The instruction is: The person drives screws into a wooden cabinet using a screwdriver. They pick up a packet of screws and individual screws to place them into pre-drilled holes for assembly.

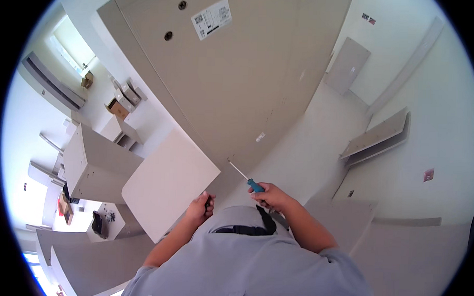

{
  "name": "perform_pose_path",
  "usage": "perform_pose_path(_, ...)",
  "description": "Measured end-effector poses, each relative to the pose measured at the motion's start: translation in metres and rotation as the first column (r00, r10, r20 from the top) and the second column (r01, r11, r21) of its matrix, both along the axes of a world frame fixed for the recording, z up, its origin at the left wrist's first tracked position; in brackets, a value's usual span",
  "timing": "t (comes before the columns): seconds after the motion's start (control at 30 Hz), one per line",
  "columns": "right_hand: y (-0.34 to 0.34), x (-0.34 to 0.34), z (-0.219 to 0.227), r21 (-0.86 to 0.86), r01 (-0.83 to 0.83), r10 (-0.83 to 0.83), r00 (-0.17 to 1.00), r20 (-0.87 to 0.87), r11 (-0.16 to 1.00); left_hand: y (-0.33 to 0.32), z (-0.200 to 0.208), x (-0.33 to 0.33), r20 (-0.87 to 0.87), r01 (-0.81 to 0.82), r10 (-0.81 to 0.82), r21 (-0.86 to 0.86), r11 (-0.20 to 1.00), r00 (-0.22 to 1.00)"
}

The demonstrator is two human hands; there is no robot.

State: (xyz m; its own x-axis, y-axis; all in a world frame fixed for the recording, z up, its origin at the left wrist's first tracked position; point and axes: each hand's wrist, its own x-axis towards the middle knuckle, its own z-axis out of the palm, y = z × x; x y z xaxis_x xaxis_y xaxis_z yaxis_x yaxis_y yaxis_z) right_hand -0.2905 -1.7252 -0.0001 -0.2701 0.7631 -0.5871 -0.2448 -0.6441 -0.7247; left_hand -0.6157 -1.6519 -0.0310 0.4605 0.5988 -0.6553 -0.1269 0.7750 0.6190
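Note:
My right hand [271,196] is wrapped round a screwdriver [255,185] with a teal handle. Its thin metal shaft points up and left, the tip close to the lower part of a tall beige cabinet panel [223,95]; whether they touch I cannot tell. My left hand [199,206] is closed by the near corner of a pale board [168,182], and something small and dark shows at its fingers, too small to name. Two dark round fittings and a white label [212,19] are on the upper part of the tall panel.
On the left stand beige cabinet boxes [98,161], one topped with a black bag [98,224] and small hardware pieces. Open cardboard cartons [117,109] lie farther back. A shelf unit [378,136] is by the right wall, and a loose panel [349,66] leans behind it.

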Motion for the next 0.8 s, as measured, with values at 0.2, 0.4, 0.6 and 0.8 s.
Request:
perform_pose_path(0.2,-0.016,0.024,0.013,0.269,-0.394,0.117,0.723,0.681,0.879,0.017,0.023,0.051,-0.064,0.018,-0.013,0.075,0.997,0.998)
perform_pose_path(0.4,-0.013,0.049,0.026,0.277,-0.542,0.121,0.586,0.801,0.794,0.023,0.033,0.089,-0.016,0.054,-0.053,0.075,0.996,0.998)
perform_pose_path(0.6,-0.010,0.071,0.035,0.114,-0.626,0.214,0.425,0.880,0.772,0.033,0.028,0.116,-0.255,0.310,-0.264,0.161,0.937,0.930)
perform_pose_path(0.8,-0.017,0.083,0.036,0.387,-0.406,-0.134,0.526,0.840,0.828,0.046,0.025,0.138,-0.174,0.215,-0.192,0.125,0.968,0.966)
